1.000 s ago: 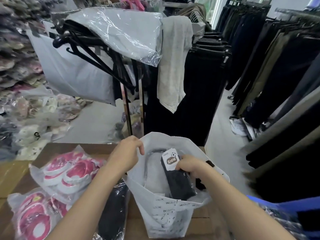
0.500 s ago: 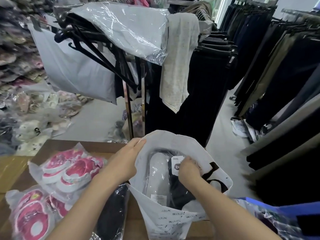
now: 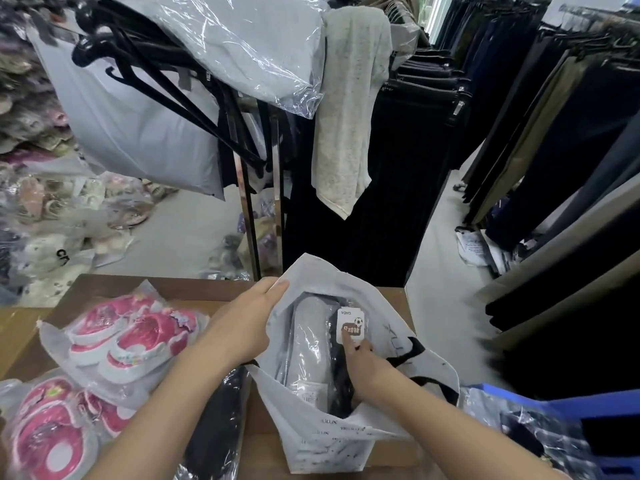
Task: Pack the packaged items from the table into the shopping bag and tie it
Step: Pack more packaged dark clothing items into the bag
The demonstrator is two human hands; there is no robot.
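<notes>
Gripping bag rim [image 3: 304, 271], left hand [image 3: 242, 323]

Packages [image 3: 135, 336] left of bag [image 3: 332, 441] — on table [image 3: 166, 289]

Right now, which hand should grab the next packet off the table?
Left, probably. The left hand only pins the shopping bag rim, right beside the pink shoe packets. The right hand is down inside the bag on the black tagged item, farther away.
</notes>
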